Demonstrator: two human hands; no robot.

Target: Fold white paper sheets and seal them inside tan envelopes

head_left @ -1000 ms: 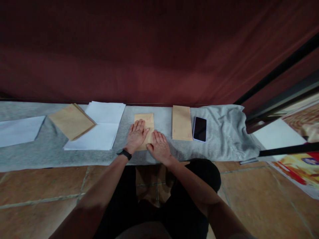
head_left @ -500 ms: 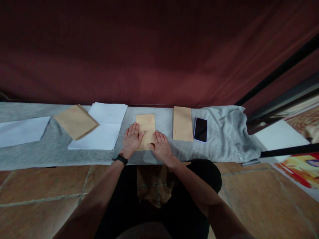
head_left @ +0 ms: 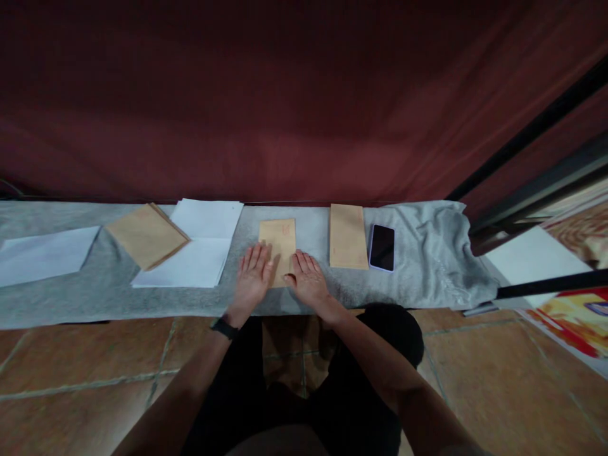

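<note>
"Black trousers sit closest to me here at my remote seat, two legs over one tiled floor."

"What do you have beyond the lap?"

"Two bare forearms, with one dark wristwatch on the left wrist. Then two hands, the left hand and the right hand."

"How are they set?"

"Both open flat, palms down, fingers straight; neither has hold of anything. One brown envelope lies between them. The left covers its left edge, the right its right edge, thumb over the paper. Whether the left palm presses or barely hovers, I can't tell from this end."

"Where's that envelope?"

"Flat on the grey cloth-covered table, straight ahead of the lap, small red print at its top right."

"Count me the rest."

"On the right, one brown paper rectangle, single or stacked I can't say, and just beside it one phone, dark screen up. On the left, one pile of white sheets, one skewed brown stack overlapping it, and one white paper partly outside my view."

"And farthest?"

"One dark red backdrop."
</note>
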